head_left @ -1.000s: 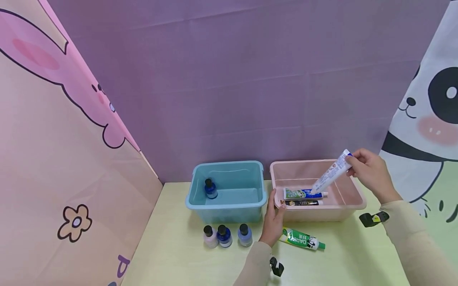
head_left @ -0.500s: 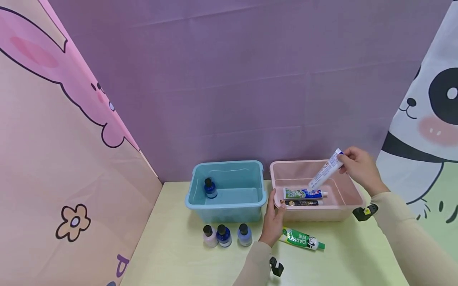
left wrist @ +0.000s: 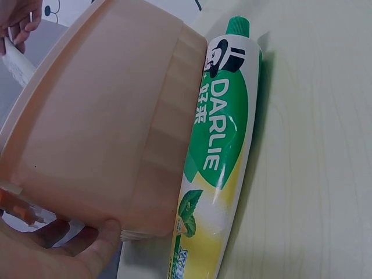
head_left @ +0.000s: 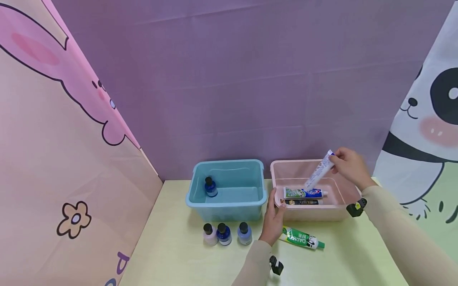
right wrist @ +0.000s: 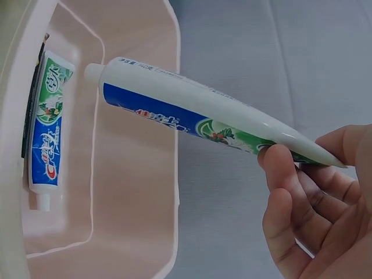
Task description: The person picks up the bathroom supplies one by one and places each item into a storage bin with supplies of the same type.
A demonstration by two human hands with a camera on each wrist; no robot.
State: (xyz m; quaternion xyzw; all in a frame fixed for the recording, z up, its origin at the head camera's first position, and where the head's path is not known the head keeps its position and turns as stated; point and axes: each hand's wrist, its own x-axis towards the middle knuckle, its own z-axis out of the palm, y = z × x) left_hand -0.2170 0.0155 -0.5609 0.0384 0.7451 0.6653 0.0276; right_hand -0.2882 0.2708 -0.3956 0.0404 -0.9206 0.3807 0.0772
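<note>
A white toothpaste tube [head_left: 318, 171] with a blue and green label slants over the pink plastic bin [head_left: 318, 213], cap end downward. My right hand [head_left: 348, 165] pinches its flat crimped end between thumb and fingers, as the right wrist view shows. My left hand [head_left: 273, 222] holds the bin's front left corner, thumb at the front and fingers along the side. Inside the bin lie a blue and green toothpaste tube [right wrist: 49, 125] and a black tube [head_left: 302, 202]. A green and yellow Darlie toothpaste tube [left wrist: 218, 133] lies on the table against the bin's front.
Left of the pink bin stands a blue bin [head_left: 229, 212] with one dark blue bottle [head_left: 210, 187] inside. Three small black-capped bottles stand before it: a pale one [head_left: 210, 236], a dark blue one [head_left: 224, 235] and a light blue one [head_left: 245, 235]. A purple backdrop [head_left: 229, 91] rises behind.
My right hand has moved left with the toothpaste tube, bringing it further over the pink bin. The left hand stays at the bin's corner.
</note>
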